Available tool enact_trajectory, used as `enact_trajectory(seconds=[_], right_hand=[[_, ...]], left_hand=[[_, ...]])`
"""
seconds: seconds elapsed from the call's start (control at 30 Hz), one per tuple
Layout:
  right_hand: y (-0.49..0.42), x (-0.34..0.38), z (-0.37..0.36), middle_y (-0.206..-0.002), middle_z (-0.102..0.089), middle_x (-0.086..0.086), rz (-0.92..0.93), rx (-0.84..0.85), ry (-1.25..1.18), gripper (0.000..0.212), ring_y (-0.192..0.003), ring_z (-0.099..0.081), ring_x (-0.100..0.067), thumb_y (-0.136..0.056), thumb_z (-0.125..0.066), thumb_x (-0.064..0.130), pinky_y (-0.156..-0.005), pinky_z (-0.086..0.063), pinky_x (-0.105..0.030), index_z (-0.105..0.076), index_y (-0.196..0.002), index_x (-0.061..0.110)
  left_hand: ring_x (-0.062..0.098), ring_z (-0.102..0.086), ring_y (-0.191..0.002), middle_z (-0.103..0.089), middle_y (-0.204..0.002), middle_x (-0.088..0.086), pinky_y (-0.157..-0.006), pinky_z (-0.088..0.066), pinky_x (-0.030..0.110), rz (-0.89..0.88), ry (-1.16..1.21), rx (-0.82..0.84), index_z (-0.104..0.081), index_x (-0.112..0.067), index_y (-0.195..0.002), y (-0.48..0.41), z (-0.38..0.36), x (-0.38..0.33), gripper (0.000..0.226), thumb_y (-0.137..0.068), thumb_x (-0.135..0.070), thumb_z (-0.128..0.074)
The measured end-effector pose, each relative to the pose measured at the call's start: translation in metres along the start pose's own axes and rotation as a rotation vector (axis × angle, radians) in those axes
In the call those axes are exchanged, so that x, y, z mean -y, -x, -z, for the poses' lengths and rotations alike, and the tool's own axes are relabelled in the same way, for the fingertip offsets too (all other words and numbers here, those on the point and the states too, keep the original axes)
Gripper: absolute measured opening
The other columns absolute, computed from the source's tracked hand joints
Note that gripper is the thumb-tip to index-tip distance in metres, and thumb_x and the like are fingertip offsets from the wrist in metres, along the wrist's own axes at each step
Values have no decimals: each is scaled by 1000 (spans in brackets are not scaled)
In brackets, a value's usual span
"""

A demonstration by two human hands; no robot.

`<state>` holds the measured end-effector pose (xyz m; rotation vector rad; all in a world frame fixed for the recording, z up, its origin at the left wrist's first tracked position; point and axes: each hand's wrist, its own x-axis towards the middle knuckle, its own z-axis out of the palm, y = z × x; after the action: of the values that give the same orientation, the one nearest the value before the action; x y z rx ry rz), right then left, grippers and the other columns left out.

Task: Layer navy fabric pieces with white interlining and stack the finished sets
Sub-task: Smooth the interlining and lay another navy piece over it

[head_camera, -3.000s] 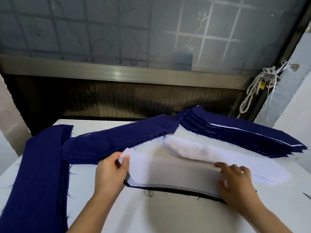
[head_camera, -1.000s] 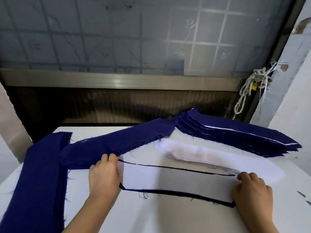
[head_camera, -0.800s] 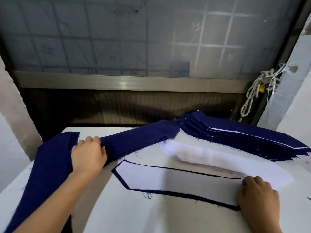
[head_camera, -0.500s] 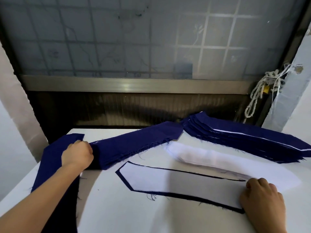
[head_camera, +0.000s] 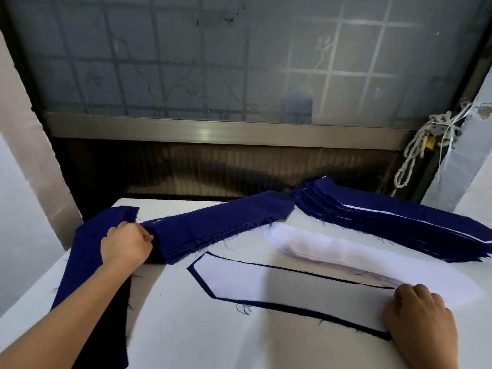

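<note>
Pressing on the right end of the layered set, the right hand lies knuckles up with fingers bent. Whether it pinches the edge or only weighs it down cannot be told. The white interlining now lies flat on its navy piece, with a dark border showing all round.

The left hand has left the set's left end and moved outward. Its fingers are curled on the near end of the navy supply pile. Judgement: this set is aligned and a fresh navy piece is being fetched.

A second navy pile runs under the left forearm. Beyond the right hand lies the white interlining pile, and past that the finished stack, with white edges showing between the navy layers.

All of this rests on a white table. Behind it are a metal sill, a frosted window and a rope hanging beyond the right hand.
</note>
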<state>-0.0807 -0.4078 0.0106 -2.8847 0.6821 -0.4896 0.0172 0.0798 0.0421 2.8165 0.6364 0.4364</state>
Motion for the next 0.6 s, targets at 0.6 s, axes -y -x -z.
enact_trajectory(seconds=[0.6], right_hand=[[-1,2,1,-89,-58,-23,3,-7,-64,8,-88,-51,-42,-75,-67,3,-74,-42,-45,-65,-81,-2]], left_hand=[[20,-57,-94,-63,-92,-4,-102,-35,46,-164,298,-33,-55,-17,-127,18,-5,-8,45,-86,-18,-73]])
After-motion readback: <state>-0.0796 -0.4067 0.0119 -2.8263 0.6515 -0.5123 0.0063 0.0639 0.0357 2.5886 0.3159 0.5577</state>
